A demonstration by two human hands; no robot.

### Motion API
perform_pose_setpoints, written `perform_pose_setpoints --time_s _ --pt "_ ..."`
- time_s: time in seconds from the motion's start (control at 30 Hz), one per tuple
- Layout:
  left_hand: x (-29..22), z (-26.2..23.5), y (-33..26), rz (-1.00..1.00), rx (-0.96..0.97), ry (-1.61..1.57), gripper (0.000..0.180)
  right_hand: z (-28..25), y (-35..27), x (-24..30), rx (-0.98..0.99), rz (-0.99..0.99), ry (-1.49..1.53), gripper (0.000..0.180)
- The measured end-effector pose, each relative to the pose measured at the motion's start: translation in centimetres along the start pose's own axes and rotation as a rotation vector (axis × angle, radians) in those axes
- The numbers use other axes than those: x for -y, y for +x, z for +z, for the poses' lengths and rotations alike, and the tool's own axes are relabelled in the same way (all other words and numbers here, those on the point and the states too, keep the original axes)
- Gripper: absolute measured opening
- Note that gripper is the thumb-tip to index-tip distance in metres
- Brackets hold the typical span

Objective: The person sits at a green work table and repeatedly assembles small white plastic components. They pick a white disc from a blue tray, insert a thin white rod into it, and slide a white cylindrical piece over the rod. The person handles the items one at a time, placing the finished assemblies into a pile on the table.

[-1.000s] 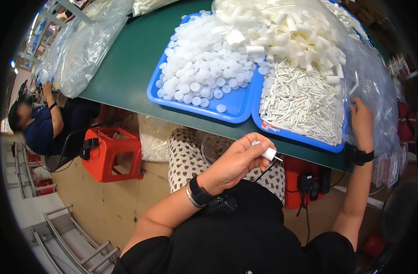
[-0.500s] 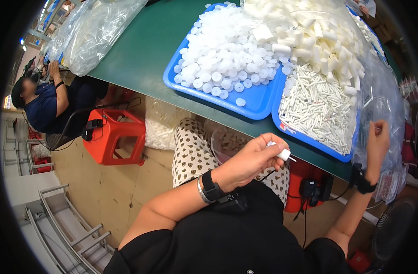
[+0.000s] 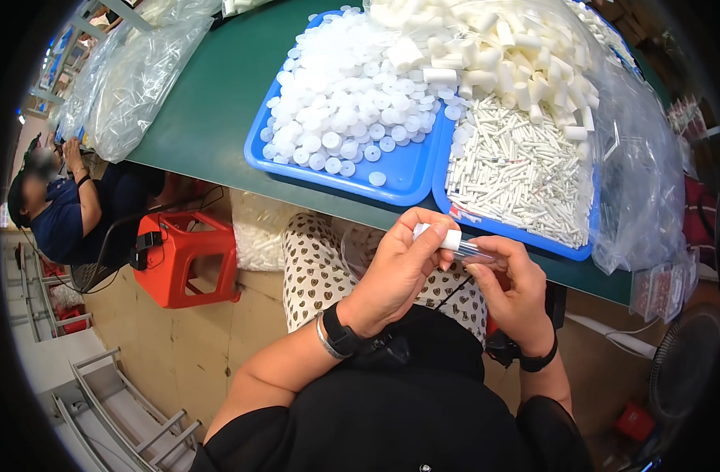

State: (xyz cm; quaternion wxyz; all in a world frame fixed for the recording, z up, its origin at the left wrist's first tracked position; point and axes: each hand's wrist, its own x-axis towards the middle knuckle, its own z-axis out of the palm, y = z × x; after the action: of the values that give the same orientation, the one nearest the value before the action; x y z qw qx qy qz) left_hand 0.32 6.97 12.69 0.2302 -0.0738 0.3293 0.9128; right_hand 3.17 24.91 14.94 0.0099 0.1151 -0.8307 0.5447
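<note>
Over my lap, just off the table's front edge, my left hand pinches a short white cylinder between thumb and fingers. My right hand holds a small clear piece, seemingly a transparent plastic tube, against the cylinder's right end. Whether the tube sits over that end or only touches it, I cannot tell. Beyond my hands, one blue tray bears a heap of translucent white discs. Thin white rods fill the other blue tray, with thicker white cylinders piled behind them.
Clear plastic bags lie on the green table: one bag at far left, another bag at right. A red stool stands on the floor at left, near a seated person. A black fan is at lower right.
My right hand has come in from the right side of the trays to meet my left hand, bringing the clear piece to the white cylinder. The view has shifted slightly.
</note>
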Motion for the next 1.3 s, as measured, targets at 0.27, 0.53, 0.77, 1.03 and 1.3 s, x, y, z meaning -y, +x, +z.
perform_pose_setpoints --time_s 0.27,0.53,0.77,1.03,1.3 --pt "1.4 -0.2 -0.7 0.234 -0.013 0.354 0.014 1.3 0.1 -1.2 -0.036 0.117 0.32 0.025" --pt "2.1 -1.0 -0.7 0.393 0.268 0.652 0.031 1.2 0.7 -1.4 0.074 -0.22 0.036 0.024" --pt "2.4 -1.2 -0.5 0.201 0.3 0.437 0.042 2.3 -0.1 -2.3 0.052 -0.082 0.119 0.021" --pt "0.8 -1.0 0.1 -0.11 0.25 -0.083 0.053 1.5 2.3 -0.3 0.035 -0.469 -0.491 0.033" --pt "1.1 -0.8 -0.3 -0.177 0.342 -0.351 0.049 2.7 2.3 0.1 0.064 -0.497 -0.563 0.022"
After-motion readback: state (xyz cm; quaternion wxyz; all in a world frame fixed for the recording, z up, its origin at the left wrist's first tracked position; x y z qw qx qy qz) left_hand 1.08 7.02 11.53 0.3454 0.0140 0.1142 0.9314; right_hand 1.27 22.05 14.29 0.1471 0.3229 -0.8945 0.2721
